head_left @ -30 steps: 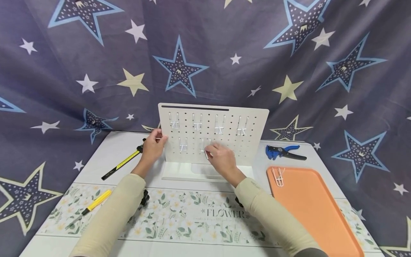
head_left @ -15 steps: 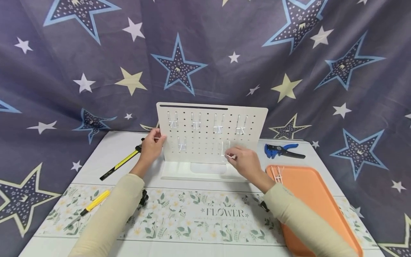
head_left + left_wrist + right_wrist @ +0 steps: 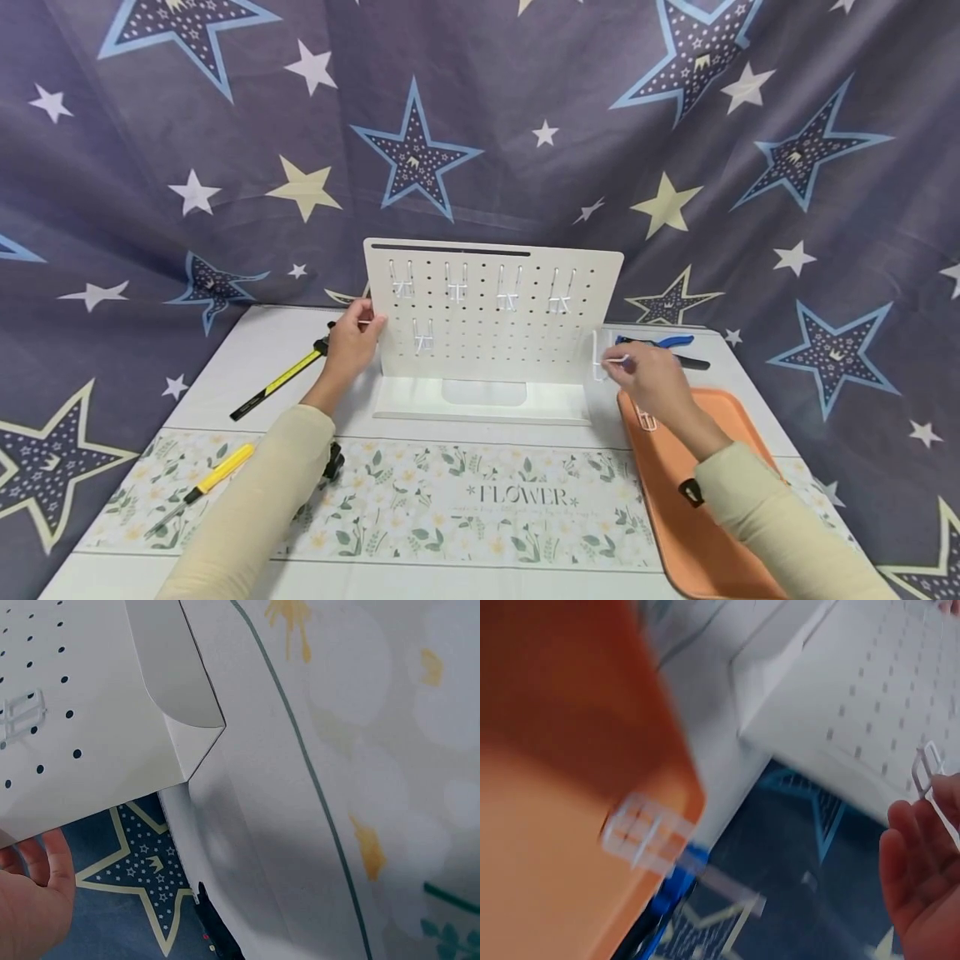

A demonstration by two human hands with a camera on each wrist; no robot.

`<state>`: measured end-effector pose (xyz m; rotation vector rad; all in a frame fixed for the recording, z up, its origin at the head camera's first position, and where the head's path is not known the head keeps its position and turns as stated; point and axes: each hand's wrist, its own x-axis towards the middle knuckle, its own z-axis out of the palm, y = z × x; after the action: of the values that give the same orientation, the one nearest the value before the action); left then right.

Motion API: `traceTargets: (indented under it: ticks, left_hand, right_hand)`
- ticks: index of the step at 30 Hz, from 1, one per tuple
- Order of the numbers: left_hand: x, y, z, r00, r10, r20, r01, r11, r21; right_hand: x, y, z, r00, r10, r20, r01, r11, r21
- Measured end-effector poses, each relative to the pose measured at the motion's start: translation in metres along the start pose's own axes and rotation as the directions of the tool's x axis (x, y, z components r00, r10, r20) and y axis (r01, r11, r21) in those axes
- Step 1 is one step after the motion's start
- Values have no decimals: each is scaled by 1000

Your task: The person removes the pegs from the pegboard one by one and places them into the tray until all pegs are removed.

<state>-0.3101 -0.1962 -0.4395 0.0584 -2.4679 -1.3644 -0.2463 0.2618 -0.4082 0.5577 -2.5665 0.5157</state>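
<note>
A white pegboard (image 3: 487, 342) stands upright on its base, with several white wire hooks (image 3: 507, 300) in its top rows and one lower hook (image 3: 423, 342) at the left. At the board's left edge my left hand (image 3: 352, 343) grips it, thumb in front and fingers behind; the left wrist view shows those fingers (image 3: 58, 859) at the edge. My right hand (image 3: 654, 379) pinches another white wire hook (image 3: 918, 774) just beyond the board's right side, above the table between board and tray.
An orange tray (image 3: 667, 508) at the right holds white wire hooks (image 3: 646, 419). Blue-and-black wire strippers (image 3: 693, 363) lie behind my right hand. To the left are a black-and-yellow tool (image 3: 277, 383) and a yellow-handled screwdriver (image 3: 217, 473). A star-patterned curtain (image 3: 480, 117) hangs behind.
My right hand has moved right with its hook, from in front of the board's lower middle to past its right edge. My left hand keeps its grip on the left edge.
</note>
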Motion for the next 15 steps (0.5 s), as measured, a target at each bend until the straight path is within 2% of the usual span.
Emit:
traceTargets:
  ticks: [4, 8, 15]
  left_hand:
    - [0, 0, 0, 1000, -7, 3, 7, 1000, -8]
    - [-1, 0, -1, 1000, -18, 1, 18, 1000, -8]
    - [-1, 1, -1, 1000, -11, 14, 11, 1000, 1]
  right_hand:
    - [-5, 28, -15, 999, 47, 15, -47, 999, -6]
    - [-14, 57, -25, 992, 100, 75, -99, 995, -21]
    - [-36, 103, -39, 978, 135, 160, -124, 989, -77]
